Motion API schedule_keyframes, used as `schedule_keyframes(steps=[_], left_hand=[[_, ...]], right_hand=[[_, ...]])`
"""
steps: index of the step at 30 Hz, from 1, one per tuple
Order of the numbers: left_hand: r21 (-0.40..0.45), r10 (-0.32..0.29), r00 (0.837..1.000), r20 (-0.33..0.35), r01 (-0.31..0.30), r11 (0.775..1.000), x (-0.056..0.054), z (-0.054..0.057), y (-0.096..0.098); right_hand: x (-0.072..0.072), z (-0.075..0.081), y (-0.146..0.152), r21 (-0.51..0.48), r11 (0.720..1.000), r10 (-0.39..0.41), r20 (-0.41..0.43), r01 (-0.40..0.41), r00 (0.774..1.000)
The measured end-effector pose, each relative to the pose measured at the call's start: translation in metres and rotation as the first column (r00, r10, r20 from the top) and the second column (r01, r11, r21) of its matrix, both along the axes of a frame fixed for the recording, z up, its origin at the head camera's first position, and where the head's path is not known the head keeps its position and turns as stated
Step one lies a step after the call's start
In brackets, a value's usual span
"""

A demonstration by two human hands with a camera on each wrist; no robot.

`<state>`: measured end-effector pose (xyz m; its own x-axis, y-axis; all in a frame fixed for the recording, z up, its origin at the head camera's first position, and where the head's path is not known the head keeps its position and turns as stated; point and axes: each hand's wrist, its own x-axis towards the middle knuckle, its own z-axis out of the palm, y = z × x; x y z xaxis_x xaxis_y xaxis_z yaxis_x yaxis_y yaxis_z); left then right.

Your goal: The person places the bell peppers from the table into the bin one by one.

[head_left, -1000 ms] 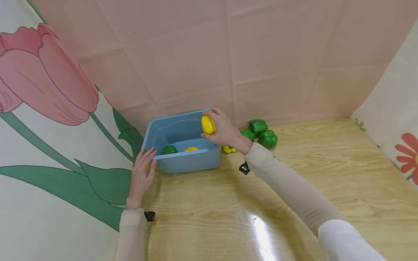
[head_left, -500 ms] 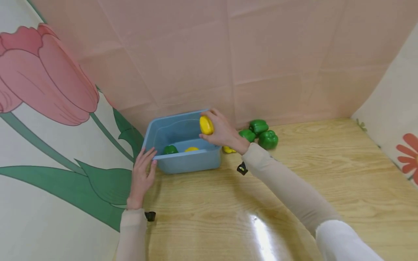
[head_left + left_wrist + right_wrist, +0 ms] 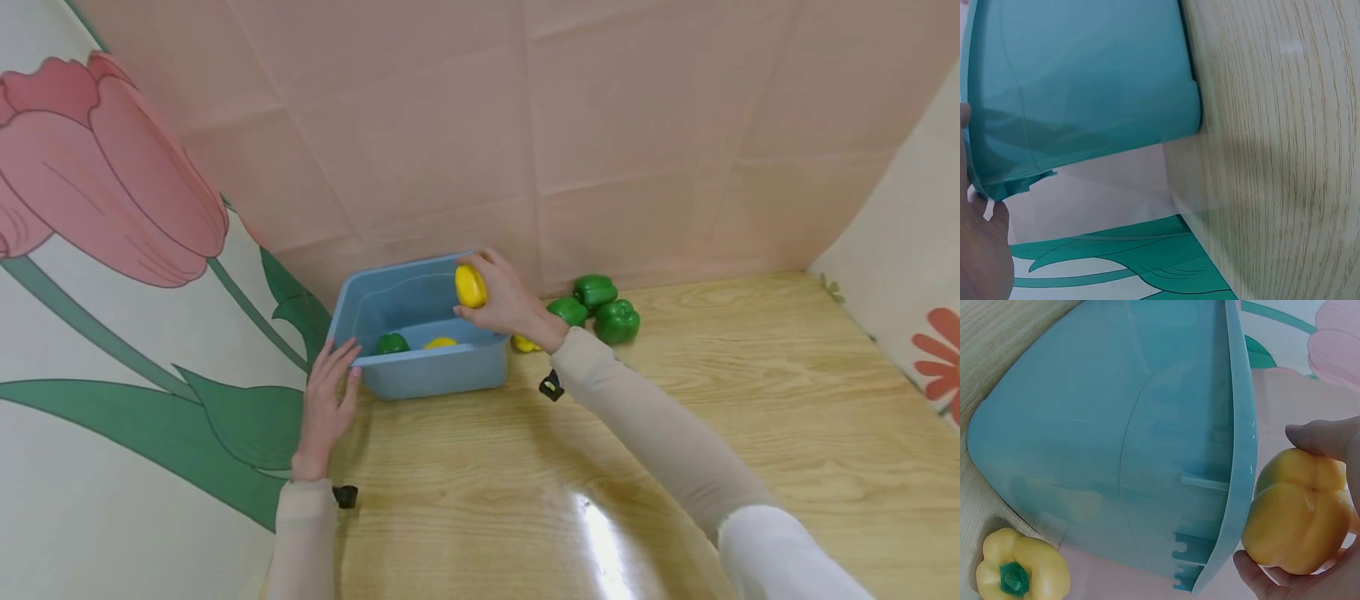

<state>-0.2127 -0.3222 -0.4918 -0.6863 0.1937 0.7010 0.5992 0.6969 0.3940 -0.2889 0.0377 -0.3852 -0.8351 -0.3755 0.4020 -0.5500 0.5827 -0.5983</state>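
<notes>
Tulip artwork [image 3: 112, 167], pink with broad green leaves, covers the wall at the far left. Next comes the left hand [image 3: 327, 400], its fingers straight and laid against the near left corner of a blue tub [image 3: 435, 375], touching the rim. Inside the tub lie a green pepper [image 3: 392, 343] toward the left and, to its right, a yellow pepper [image 3: 440, 342]; the front wall hides the lower part of both. Above the tub's right end, the right hand [image 3: 510, 300] grips another yellow pepper [image 3: 471, 287], thumb and fingers on opposite sides of it. Just beside the tub's right wall, a third yellow pepper [image 3: 1015, 579] rests on the wooden table [image 3: 675, 400], its green stem showing in the right wrist view. Farther right, three green peppers [image 3: 595, 291] sit bunched together near the pink backdrop [image 3: 420, 150]. A red flower [image 3: 945, 362] decorates the wall at the far right.
</notes>
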Motion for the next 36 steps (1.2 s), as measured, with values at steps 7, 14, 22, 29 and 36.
schedule_keyframes(steps=[7, 14, 22, 29, 36], left_hand=[[0.003, 0.003, 1.000, -0.021, -0.003, 1.000, -0.001, 0.001, -0.001], [0.008, -0.002, 0.999, -0.038, 0.002, 1.000, -0.001, 0.000, 0.000], [0.015, 0.004, 1.000, -0.027, -0.004, 1.000, -0.001, 0.001, 0.001], [0.007, 0.011, 1.000, -0.019, -0.011, 1.000, 0.000, 0.000, 0.002], [-0.004, 0.019, 1.000, 0.007, -0.019, 1.000, -0.001, -0.001, 0.000]], right_hand=[[-0.002, -0.003, -0.005, -0.017, 1.000, 0.011, 0.016, -0.011, 1.000], [-0.005, -0.011, -0.011, -0.022, 0.999, 0.024, 0.004, -0.024, 1.000], [-0.007, -0.013, -0.012, -0.013, 0.999, 0.035, -0.009, -0.035, 0.999], [-0.007, -0.017, -0.012, -0.006, 0.999, 0.041, -0.006, -0.041, 0.999], [-0.008, -0.021, -0.014, -0.001, 0.999, 0.041, 0.011, -0.041, 0.999]])
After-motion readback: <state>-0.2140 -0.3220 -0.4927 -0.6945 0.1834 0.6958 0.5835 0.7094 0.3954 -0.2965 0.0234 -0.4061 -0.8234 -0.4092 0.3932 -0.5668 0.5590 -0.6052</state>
